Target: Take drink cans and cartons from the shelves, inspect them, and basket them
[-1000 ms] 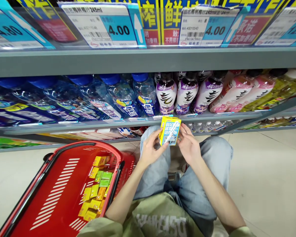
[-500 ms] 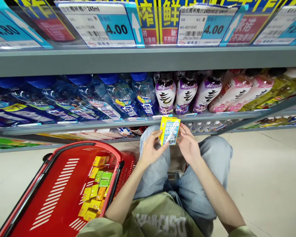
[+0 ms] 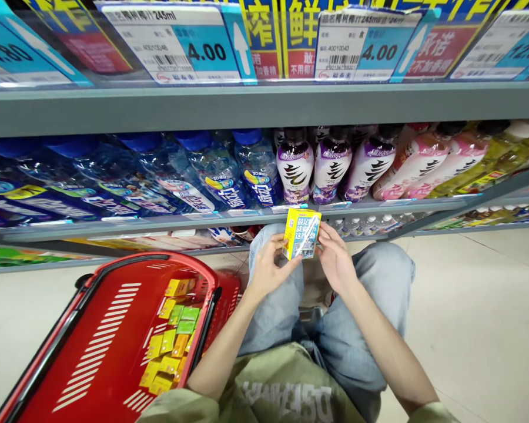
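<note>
One carton [image 3: 302, 233] (straw [image 3: 308, 236] aslant) points lengthwise toward the shelf [image 3: 264, 108].

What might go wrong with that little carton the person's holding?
It might slip: the left hand grips the carton near its edges, the right hand at its other side. What looks like a straw on its front could snag. The red basket sits close to the left arm, so an elbow might bump it.

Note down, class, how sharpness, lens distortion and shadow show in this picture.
Head view: the yellow box is fairly sharp, its finest print unreadable; head view: the price tag at upper right is smeared and stretched; head view: the pink bottles slant outward, probably wide-angle distortion; head view: the floor looks pale at right, darker between the jeans.
</note>
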The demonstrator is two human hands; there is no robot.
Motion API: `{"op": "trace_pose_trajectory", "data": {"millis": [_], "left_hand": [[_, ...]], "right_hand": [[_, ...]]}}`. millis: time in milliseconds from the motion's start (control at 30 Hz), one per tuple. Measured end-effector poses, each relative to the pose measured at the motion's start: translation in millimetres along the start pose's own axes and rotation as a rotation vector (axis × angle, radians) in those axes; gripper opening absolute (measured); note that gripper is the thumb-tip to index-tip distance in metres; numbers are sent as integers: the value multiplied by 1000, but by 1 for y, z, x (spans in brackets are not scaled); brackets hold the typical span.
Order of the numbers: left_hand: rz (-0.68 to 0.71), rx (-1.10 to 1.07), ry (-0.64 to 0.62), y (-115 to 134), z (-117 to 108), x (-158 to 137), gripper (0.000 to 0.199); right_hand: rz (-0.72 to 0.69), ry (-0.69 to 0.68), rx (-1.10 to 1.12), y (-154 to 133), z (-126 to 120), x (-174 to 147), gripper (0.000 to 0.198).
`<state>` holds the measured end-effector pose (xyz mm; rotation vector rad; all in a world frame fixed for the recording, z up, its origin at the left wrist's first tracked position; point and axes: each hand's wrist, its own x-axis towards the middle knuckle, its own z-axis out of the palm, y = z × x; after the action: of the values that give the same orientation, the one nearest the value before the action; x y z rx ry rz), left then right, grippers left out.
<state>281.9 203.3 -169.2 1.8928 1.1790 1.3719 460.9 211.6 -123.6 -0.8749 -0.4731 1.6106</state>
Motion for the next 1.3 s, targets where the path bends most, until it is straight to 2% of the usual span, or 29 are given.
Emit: {"op": "trace_pose_trajectory", "data": {"millis": [267, 500, 567, 633, 733, 800, 900, 967, 1133, 1300], "left_hand": [[53, 97, 61, -1, -2, -1, 41], [320, 351, 91, 14, -1, 3, 39], [371, 394, 51, 16, -1, 1, 40], [433, 391, 6, 16, 0, -1, 42], [509, 322, 20, 17, 0, -4, 43], [543, 305, 40, 19, 1, -4, 40], [626, 356, 4, 24, 3, -4, 31], [665, 406, -17, 27, 4, -3, 29], [695, 413, -11, 28, 2, -5, 34], [758, 437, 53, 31, -8, -5, 22]], "right_hand": [[-86, -33, -107, 3, 5, -6, 45], [-139, -73, -288, 10, 3, -7, 73], [-154, -71, -310, 10, 3, -8, 70], [-157, -78, -298, 8, 5, -10, 57], [-73, -73, -171, 7, 8, -13, 39], [60, -63, -49, 6, 11, -14, 42], [284, -85, 113, 7, 12, -14, 54], [367, -111, 183, 6, 12, -12, 57], [422, -188, 193, 4, 11, -13, 60], [408, -218, 10, 10, 14, -16, 68]]}}
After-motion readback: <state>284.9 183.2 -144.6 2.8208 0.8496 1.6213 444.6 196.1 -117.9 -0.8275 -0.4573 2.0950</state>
